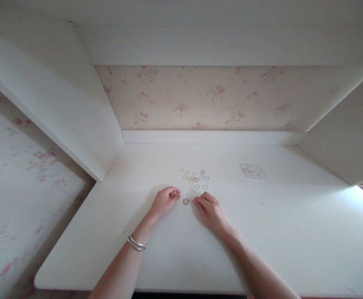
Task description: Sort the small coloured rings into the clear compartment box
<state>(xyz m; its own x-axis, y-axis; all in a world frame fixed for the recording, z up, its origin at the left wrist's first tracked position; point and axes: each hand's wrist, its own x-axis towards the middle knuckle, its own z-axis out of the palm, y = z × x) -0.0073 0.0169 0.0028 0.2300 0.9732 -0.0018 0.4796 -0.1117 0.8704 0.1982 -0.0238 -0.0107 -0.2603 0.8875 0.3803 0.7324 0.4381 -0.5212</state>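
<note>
Between the two hands: a small ring (185,202) lies flat on the desk (262,232), just off the right fingertips and near the left knuckles; I cannot tell whether either hand touches it.
Left hand (165,201): rests on the desk with fingers curled in toward the thumb, loosely closed; something tiny may sit at the fingertips, too small to make out.
Right hand (210,210): lies palm down, fingers stretched out and close together, pointing at the ring, gripping nothing.
Beyond the fingers: a loose cluster of rings (194,178) in pale colours is spread flat on the desk, near both hands but apart from them.
Further right of the right fingers: a clear packet (252,170) lies flat, well apart from the hands.
Left wrist: two thin bangles (136,243) sit around it.
Behind everything: floral wallpaper (218,97) backs the white alcove.
</note>
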